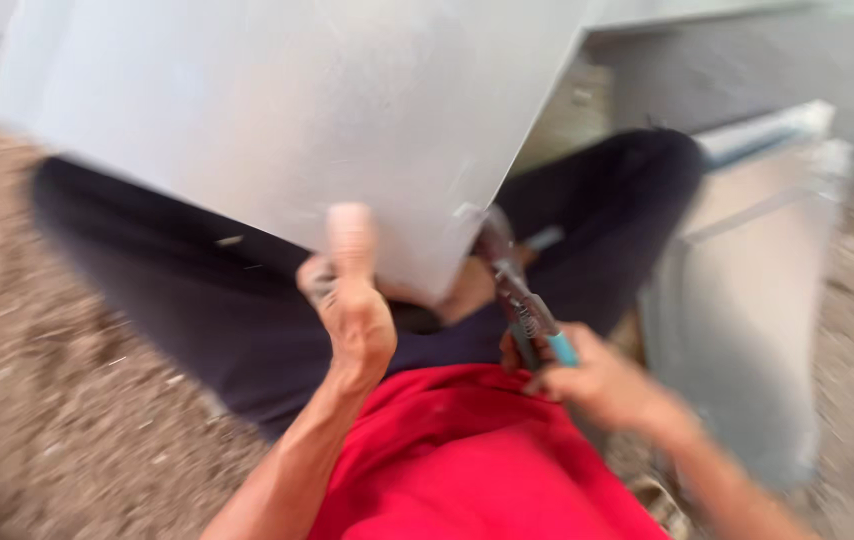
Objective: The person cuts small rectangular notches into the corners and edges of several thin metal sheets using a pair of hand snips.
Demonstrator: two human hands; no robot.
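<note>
Nearest the camera, at 6 o'clock, a red shirt [467,460] fills the bottom of the view, with both forearms reaching out from it. The right hand [597,385], at about 4 o'clock from the centre, is clenched around the blue-tipped handles of a pair of pliers [522,305]; the tool slants up toward 11 o'clock, and its head meets the lower corner of a large pale sheet [277,110]. The left hand [352,300], just below centre, grasps the bottom edge of that same sheet, thumb laid flat up its near face and fingers curled behind. The sheet tilts across the lap and spreads from centre to the 10 and 12 o'clock edges. Beneath it, legs in dark trousers [187,300] splay toward 9 and 2 o'clock. At 3 o'clock a second grey panel [747,300] leans beside the right knee. Gravelly ground [57,420] lies at 8 o'clock; a grey wall [747,60] stands farthest off at 1 o'clock. Everything is blurred by motion.
</note>
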